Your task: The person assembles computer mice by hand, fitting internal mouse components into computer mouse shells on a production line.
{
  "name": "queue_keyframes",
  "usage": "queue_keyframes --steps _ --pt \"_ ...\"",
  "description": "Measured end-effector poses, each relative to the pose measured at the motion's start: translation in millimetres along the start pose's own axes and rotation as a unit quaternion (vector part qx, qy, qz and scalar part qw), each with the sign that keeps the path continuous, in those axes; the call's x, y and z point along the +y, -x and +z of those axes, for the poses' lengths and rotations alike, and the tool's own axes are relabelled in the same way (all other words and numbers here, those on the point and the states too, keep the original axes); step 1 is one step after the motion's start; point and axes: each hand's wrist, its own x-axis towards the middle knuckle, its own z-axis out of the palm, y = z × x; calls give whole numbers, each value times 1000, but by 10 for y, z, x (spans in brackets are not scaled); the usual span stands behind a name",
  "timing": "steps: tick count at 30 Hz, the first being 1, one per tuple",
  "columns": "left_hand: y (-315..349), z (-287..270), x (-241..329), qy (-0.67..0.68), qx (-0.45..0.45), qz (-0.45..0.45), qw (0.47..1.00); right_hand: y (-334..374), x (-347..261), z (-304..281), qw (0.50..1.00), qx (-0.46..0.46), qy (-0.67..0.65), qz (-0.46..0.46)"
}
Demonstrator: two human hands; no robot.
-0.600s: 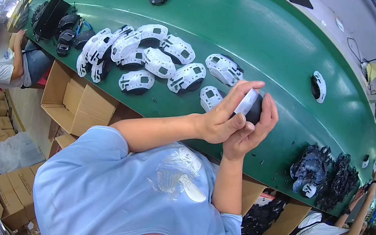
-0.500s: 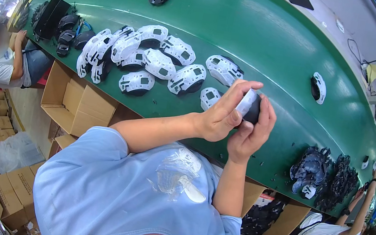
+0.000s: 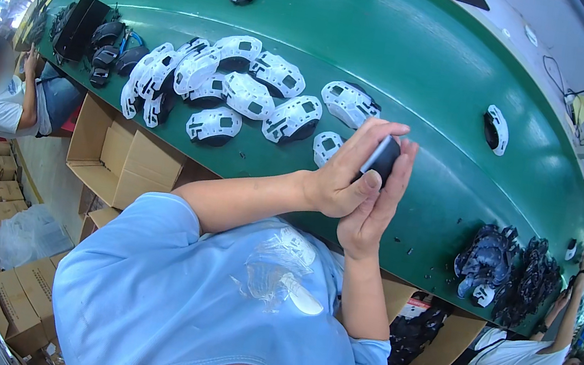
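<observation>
Between two facing palms, over the table's near half: one mouse (image 3: 384,159), black and rounded with a pale edge, tipped on its side. Most of its body is covered by the hands; its underside cannot be made out.

Left hand (image 3: 344,179): fingers extended, set against the pale side, thumb near the lower end. Right hand (image 3: 372,213): fingers nearly straight, close together, against the dark side; its thumb is hard to trace where the hands overlap. Gap between palms: narrow, filled by the mouse.

Half-hidden shell (image 3: 326,147): just beside the left hand, partly behind it. Pile (image 3: 248,95): white shells on black bases, lower ones partly covered by their neighbours. Far-left dark items (image 3: 106,45): small, partly merged to the eye.

Table (image 3: 401,55): glossy green, rim bowed by the lens, near edge interrupted by the arms (image 3: 244,198). Green surface extends from the hands toward the lone shell (image 3: 496,130), well apart at right.

Shells: smooth white plastic, curved, with square and slotted cut-outs. Heap (image 3: 486,257): shiny, jagged black parts. Right carton (image 3: 464,337): brown cardboard, dark contents indistinct.
</observation>
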Motion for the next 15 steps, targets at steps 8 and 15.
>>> queue_keyframes --steps 8,15 --pt "-222 -80 132 524 2 -254 813 -80 -44 -175 979 -5 -153 133" --pt "-166 -5 122 609 5 -250 752 37 1 -159 913 10 -331 237"
